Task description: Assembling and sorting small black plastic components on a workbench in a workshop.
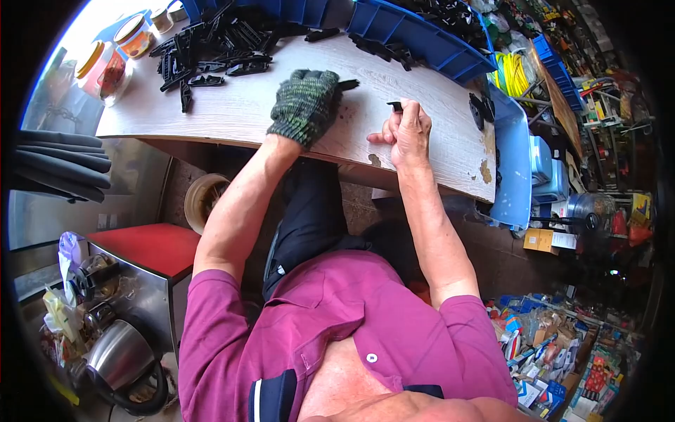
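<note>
A dark green knitted glove covers my left hand (304, 107), which is closed over the white worktable (232, 109). From its right side pokes the end of a black plastic piece (349, 85); the rest is hidden in the glove. My bare right hand (410, 137) is a short way to the right, pinching a small black plastic piece (394, 106) between thumb and forefinger, with another finger stretched out to the left. The two hands are apart. A heap of similar black plastic parts (235, 42) lies beyond the left hand, and several more (380, 49) lie along the far side.
Blue plastic bins (422, 43) line the table's far edge, and black parts (481, 111) lie at its right end. Lidded jars (102, 70) stand at the far left. A light blue tub (512, 169) adjoins the right edge. A metal kettle (123, 355) sits lower left.
</note>
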Demonstrator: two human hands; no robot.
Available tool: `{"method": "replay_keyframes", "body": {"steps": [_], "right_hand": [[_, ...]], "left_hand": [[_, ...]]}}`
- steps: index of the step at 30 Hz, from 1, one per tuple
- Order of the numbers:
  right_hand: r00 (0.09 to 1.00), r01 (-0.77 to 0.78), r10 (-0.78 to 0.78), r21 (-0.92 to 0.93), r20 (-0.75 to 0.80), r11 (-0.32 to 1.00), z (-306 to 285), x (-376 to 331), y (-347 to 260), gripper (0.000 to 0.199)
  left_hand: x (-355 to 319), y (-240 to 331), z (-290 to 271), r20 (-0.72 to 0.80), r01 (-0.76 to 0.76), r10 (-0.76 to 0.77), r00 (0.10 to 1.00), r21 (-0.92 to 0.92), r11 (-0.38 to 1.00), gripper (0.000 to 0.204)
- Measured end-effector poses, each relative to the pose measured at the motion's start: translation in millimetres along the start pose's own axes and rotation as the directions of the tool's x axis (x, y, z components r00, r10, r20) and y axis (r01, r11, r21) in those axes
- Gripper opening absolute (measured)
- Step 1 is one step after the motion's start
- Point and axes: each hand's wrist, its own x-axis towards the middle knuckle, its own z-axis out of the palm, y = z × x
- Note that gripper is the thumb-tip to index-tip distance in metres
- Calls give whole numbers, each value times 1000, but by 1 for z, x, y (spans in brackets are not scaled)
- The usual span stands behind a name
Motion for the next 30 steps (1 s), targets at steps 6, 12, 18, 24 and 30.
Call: {"method": "replay_keyframes", "body": {"steps": [6,12,18,24,30], "right_hand": [[993,84,-79,50,-93,995,2,-3,-1,34],[970,100,-103,-24,-220,995,2,-3,4,31],[970,208,-216,-81,-113,975,5,-6,7,28],[903,356,-400,-250,-155,900,-9,-4,14,30],[938,251,-264,-86,-224,964,-3,-12,8,31]], "left_hand": [[-14,47,0,47,11,16,999,-519,854,23],[-12,56,4,181,123,-11,983,-621,774,23],[-11,58,14,135,169,-105,985,-692,702,27],[-14,104,24,129,294,-308,943,-755,585,31],[-14,87,29,153,266,-241,958,-781,565,30]]}}
